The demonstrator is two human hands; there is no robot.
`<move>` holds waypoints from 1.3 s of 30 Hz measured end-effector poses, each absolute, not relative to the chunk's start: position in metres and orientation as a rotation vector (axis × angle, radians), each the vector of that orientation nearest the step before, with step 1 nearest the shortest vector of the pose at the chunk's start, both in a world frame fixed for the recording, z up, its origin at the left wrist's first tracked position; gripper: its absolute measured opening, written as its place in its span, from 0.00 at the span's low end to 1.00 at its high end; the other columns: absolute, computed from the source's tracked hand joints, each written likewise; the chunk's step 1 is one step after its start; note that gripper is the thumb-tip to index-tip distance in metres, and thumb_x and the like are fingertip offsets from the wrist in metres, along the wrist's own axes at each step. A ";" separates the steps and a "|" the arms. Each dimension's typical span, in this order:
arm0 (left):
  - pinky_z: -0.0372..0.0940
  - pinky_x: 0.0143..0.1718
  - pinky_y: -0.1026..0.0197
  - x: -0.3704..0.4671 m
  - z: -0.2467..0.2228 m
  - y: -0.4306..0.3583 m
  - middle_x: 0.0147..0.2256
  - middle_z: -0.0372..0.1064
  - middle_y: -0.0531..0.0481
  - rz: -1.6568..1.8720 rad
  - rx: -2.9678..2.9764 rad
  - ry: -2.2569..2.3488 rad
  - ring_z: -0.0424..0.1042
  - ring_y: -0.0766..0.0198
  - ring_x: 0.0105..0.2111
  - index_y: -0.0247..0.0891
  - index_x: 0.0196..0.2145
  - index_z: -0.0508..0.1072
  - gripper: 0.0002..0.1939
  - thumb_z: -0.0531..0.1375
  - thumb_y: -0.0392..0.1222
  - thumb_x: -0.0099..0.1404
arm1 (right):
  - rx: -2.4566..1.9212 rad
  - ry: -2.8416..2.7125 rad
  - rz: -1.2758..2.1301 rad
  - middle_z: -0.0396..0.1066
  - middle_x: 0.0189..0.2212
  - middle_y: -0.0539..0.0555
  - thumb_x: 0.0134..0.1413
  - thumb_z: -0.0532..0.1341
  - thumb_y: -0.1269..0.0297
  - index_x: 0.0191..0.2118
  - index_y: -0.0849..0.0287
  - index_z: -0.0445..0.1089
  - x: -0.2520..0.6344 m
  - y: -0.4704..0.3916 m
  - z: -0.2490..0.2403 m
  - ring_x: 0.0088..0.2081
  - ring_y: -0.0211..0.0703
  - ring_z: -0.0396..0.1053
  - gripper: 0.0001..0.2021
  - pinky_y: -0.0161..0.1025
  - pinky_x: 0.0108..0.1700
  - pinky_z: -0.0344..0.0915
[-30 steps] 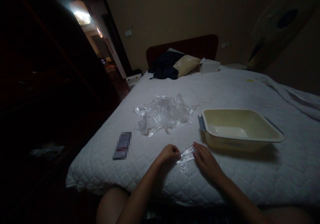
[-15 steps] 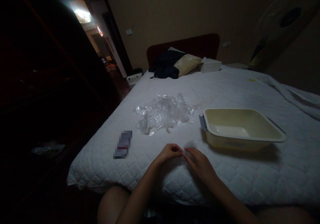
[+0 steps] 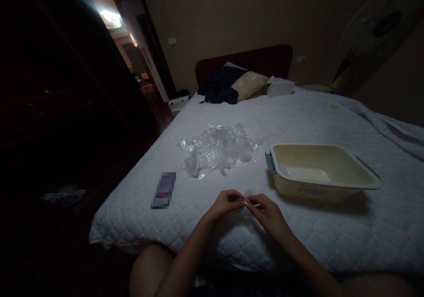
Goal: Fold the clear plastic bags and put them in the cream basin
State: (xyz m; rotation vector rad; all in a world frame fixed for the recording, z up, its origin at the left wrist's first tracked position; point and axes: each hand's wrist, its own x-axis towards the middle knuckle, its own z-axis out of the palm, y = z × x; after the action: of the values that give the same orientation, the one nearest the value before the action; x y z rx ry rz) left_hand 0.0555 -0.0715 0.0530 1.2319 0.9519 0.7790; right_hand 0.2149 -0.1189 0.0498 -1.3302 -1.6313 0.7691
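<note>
My left hand and my right hand meet above the near edge of the bed, fingertips almost touching. Both pinch a small clear plastic piece, which hangs a little below the fingers. Beyond them a crumpled pile of clear plastic lies on the white quilted bedspread. To the right of my hands stands a cream tub with grey side clips; the inside that shows holds nothing.
A blurred-out dark flat object lies left of my hands. Farther back are dark cloth, a beige pillow and a white box near the headboard. A fan stands at the right.
My right hand's fingers have closed in toward my left hand's. The clear plastic has shifted from beside the right fingers to between and below both hands.
</note>
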 end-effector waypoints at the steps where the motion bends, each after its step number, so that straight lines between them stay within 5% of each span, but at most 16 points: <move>1: 0.60 0.35 0.62 0.056 0.055 -0.072 0.26 0.70 0.49 0.781 1.229 0.938 0.68 0.64 0.29 0.32 0.27 0.72 0.19 0.68 0.47 0.39 | -1.334 -1.620 0.806 0.70 0.34 0.57 0.50 0.57 0.54 0.36 0.58 0.70 0.215 -0.119 0.051 0.35 0.45 0.70 0.14 0.42 0.36 0.69; 22: 0.60 0.36 0.61 0.053 0.066 -0.076 0.27 0.70 0.50 0.721 1.223 0.906 0.69 0.63 0.30 0.33 0.39 0.70 0.20 0.64 0.44 0.47 | -1.349 -1.571 1.056 0.73 0.27 0.54 0.44 0.59 0.58 0.31 0.60 0.71 0.222 -0.113 0.050 0.30 0.46 0.71 0.11 0.41 0.35 0.67; 28: 0.60 0.40 0.60 0.051 0.065 -0.078 0.31 0.72 0.48 0.720 1.101 0.923 0.70 0.62 0.33 0.35 0.45 0.65 0.24 0.61 0.42 0.50 | -1.317 -1.561 1.094 0.74 0.29 0.55 0.45 0.59 0.56 0.31 0.60 0.72 0.228 -0.113 0.048 0.33 0.47 0.70 0.13 0.41 0.38 0.66; 35: 0.61 0.40 0.60 0.044 0.058 -0.076 0.44 0.66 0.44 0.894 1.057 0.973 0.67 0.60 0.40 0.36 0.41 0.66 0.21 0.63 0.44 0.48 | -1.313 -1.330 1.232 0.73 0.27 0.54 0.37 0.64 0.56 0.29 0.61 0.72 0.236 -0.110 0.056 0.31 0.45 0.70 0.13 0.41 0.36 0.66; 39: 0.60 0.42 0.60 0.041 0.050 -0.077 0.47 0.64 0.43 0.911 0.899 0.933 0.64 0.58 0.46 0.37 0.42 0.66 0.22 0.58 0.53 0.53 | -1.232 -1.168 1.431 0.72 0.27 0.53 0.36 0.65 0.56 0.30 0.61 0.71 0.237 -0.111 0.063 0.29 0.41 0.69 0.15 0.38 0.33 0.66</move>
State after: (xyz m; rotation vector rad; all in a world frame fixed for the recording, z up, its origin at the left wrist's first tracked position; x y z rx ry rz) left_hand 0.0410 -0.0770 0.0496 0.8994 0.9330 0.9108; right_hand 0.2371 -0.1113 0.0633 -1.2320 -1.1679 1.4315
